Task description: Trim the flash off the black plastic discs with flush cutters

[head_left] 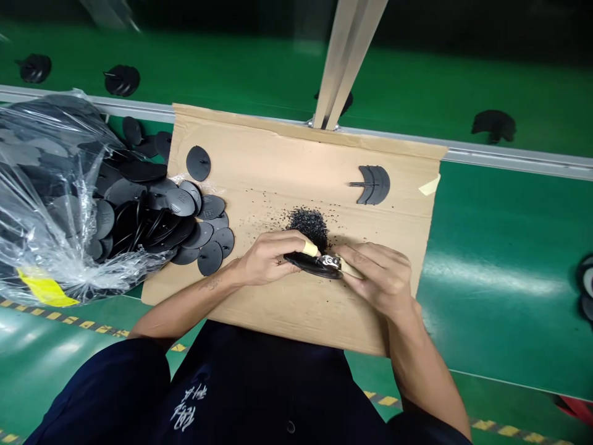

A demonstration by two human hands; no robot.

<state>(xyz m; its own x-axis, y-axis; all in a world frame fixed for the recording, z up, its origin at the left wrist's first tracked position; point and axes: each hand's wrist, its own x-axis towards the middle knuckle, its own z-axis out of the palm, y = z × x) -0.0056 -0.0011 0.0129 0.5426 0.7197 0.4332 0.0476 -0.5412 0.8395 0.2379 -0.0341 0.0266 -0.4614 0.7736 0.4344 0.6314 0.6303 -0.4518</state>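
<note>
My left hand (269, 256) is closed around a flat black oval plastic part (309, 264), held edge-on over the cardboard sheet (287, 161); its thumb wears a pale finger cot. My right hand (377, 272) is closed on a small trimming tool (331, 262) with a metal tip that touches the part's edge. Just beyond both hands lies a pile of black shavings (309, 224).
A clear plastic bag (50, 198) spills several black oval parts (204, 238) onto the cardboard's left side. A small stack of half-oval parts (374, 184) lies at upper right, a single one (198, 163) at upper left. Green conveyor (500, 272) surrounds; more parts lie beyond the metal rail (509, 157).
</note>
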